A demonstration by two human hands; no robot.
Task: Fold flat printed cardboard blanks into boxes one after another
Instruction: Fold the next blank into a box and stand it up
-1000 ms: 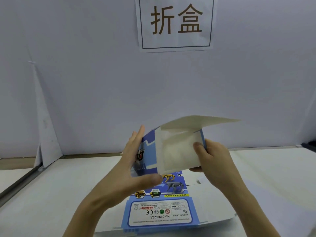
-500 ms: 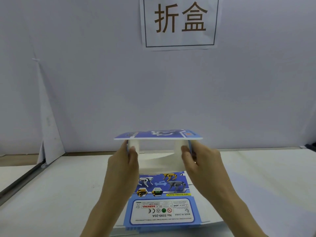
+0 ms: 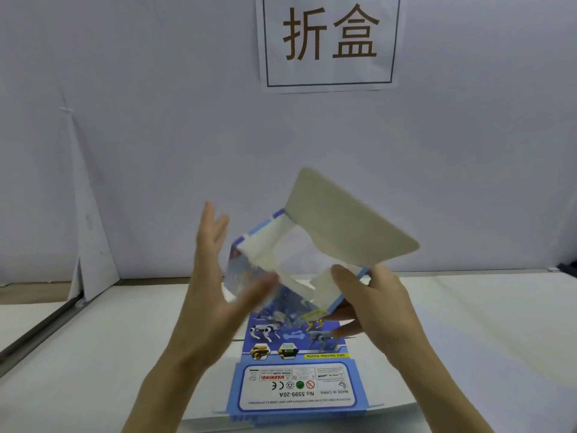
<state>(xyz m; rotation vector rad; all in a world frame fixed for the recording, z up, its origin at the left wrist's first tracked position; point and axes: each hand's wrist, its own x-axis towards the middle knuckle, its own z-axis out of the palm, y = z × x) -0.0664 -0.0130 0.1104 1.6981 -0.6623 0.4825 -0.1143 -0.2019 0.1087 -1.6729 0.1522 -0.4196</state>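
Observation:
A blue printed cardboard box (image 3: 259,245), partly formed, hangs tilted in the air above the table, its white inside facing me. One large beige flap (image 3: 343,226) stands out up and to the right. My right hand (image 3: 374,301) grips the box's lower right corner, thumb inside on a white flap, fingers underneath. My left hand (image 3: 215,276) is beside the box's left side with fingers straight and spread; its thumb, blurred, lies against the printed left face. A stack of flat blue blanks (image 3: 296,379) lies on the white table (image 3: 93,354) below the hands.
A white wall panel carries a paper sign (image 3: 327,42) with two brown characters. A folded white sheet (image 3: 90,245) leans in the left corner. A grey rail (image 3: 37,332) runs along the table's left edge. A dark object (image 3: 568,267) sits at the far right.
The box, held level between both hands half a second ago, has been turned and tilted. My left hand let go of its side and opened, while the right hand kept its hold.

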